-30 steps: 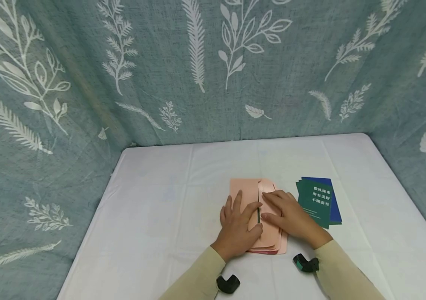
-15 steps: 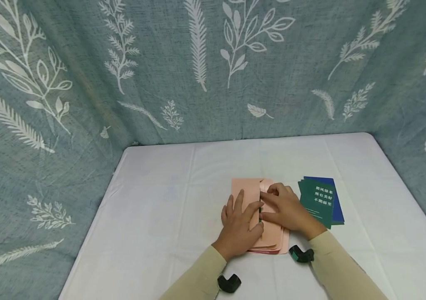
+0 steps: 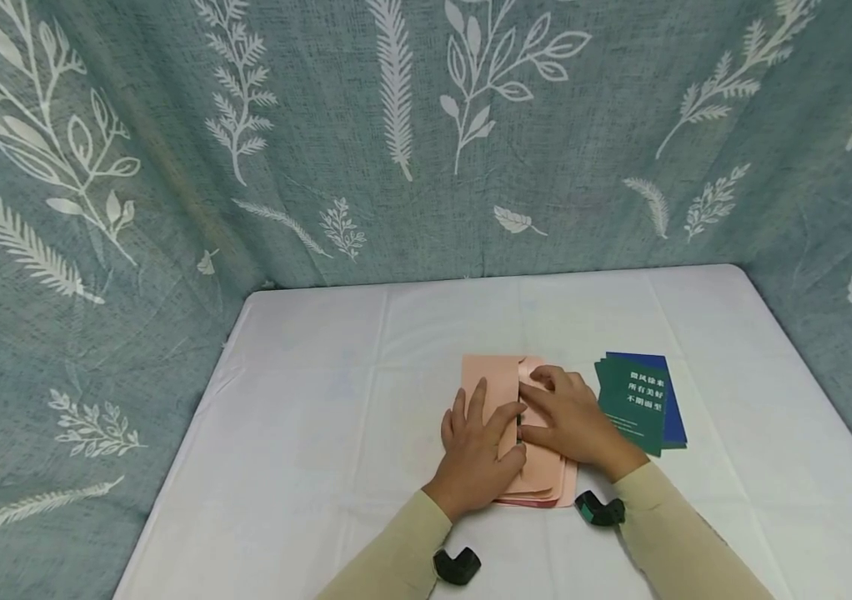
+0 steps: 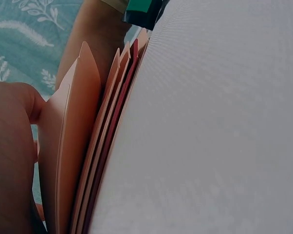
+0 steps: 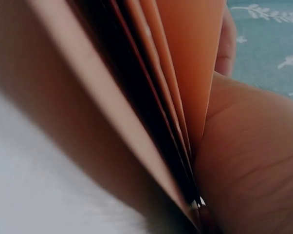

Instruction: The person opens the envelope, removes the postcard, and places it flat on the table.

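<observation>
A stack of pale pink envelopes (image 3: 489, 367) lies in front of me, the top one with its opening facing right. My left hand (image 3: 475, 462) rests on that envelope, fingers spread, thumb near the opening. At the opening, the index finger and thumb of my right hand (image 3: 572, 421) touch the edge, set apart from each other, while another finger is bent back. Between them a thin dark green strip (image 3: 519, 421) shows; most of it is hidden. The left wrist view shows the top envelope (image 4: 68, 141) bulging above the others.
Green cards with white lettering (image 3: 634, 404) and a blue card (image 3: 674, 421) lie to the right of the stack. Under everything is a white tablecloth (image 3: 306, 400). A patterned teal curtain (image 3: 426, 217) hangs around the back and sides.
My right hand has shifted slightly left, its fingertips now over the opening and covering more of the green strip. One right finger has bent back. The left hand stays on the envelope.
</observation>
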`<state>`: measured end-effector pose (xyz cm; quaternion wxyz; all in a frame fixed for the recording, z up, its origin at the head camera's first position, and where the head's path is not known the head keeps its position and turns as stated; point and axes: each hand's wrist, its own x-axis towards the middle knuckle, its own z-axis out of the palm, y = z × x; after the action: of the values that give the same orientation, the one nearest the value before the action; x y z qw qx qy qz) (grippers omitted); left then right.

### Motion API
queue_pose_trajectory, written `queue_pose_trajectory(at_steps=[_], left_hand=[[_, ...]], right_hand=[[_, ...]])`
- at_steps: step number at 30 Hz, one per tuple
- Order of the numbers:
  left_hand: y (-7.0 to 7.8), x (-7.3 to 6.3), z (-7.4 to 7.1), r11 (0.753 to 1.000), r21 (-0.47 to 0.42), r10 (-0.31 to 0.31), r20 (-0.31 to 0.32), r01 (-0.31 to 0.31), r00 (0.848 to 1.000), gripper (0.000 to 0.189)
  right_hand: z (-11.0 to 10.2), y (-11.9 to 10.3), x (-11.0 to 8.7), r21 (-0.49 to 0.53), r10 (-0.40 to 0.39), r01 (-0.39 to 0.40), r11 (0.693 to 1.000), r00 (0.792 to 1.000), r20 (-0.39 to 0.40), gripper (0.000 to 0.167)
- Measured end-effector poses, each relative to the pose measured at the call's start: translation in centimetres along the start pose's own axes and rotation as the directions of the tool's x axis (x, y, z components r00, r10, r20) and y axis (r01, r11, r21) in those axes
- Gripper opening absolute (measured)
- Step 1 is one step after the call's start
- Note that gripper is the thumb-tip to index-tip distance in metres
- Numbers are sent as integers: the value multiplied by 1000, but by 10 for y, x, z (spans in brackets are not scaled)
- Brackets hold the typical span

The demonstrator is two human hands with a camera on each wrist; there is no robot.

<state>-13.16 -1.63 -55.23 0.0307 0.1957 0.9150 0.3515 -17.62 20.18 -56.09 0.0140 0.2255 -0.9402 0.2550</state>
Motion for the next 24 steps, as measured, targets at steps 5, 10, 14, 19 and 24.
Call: queue_pose_trajectory(at_steps=[5,10,14,19,24], left_hand=[[1,-1,-1,1000,-5,-5,1,5,1000,56],[0,0,0,1000,-7,-2,-5,2,1000,56],[0,0,-1,1000,-7,-2,-5,1,1000,57],[0,-1,-1,1000,-14,0,-1,0,1000,56],[0,-1,-1,1000,-22,1,-3,-1,1000,55]], right_hand=[[0,-3,-1,-10,13,-13,1000,1000,11,68],[-2,-6,-3,-11,17,-17,1000,1000,13,70],[-2,-7,-5,-31,27,-26,999,999,20,72],[-2,-10,-8,-54,38,-37,998,999,22,74],[-5,-12,-11,-64,59,-57,996,998,29,75]])
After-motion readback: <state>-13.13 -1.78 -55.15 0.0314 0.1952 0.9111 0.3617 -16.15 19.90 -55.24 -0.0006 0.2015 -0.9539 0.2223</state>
